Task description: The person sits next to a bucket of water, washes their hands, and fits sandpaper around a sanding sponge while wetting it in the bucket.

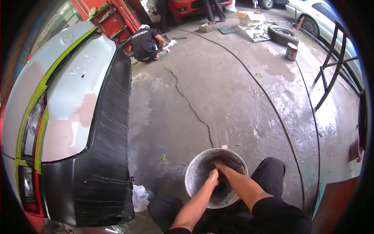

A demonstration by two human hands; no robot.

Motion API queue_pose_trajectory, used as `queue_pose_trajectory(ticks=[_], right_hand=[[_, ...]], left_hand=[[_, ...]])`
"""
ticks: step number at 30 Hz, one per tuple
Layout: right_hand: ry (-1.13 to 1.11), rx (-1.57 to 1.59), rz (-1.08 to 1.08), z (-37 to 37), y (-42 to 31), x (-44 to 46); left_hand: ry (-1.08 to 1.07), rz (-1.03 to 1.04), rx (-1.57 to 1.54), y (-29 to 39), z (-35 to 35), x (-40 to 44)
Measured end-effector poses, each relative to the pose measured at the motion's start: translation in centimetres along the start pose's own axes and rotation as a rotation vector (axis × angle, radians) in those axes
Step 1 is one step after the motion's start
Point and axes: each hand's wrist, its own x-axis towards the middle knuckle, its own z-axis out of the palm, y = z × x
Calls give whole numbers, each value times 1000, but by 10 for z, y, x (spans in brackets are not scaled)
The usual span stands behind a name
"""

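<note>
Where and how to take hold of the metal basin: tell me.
Probably best: take the metal basin by opposite sides of its rim, one grip left and one right, coming from above. Its mouth is round and faces up, and no handle shows. The left grip and right grip reach inside, so withdraw them first.
</note>
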Motion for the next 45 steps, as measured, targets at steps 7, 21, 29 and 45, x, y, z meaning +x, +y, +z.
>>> queue_pose_trajectory(ticks=[7, 21, 29, 45], right_hand=[[312, -251, -125, 35, -11, -46], [-142, -767, -115, 1, -18, -4], [-96, -533, 61, 53, 65, 28], [225, -577, -26, 33, -9, -68]], left_hand=[[81, 115, 114, 2, -28, 33], [109, 305, 370, 4, -17, 5], [38, 563, 1715, -35, -59, 35], [-289, 564, 2345, -60, -32, 44]])
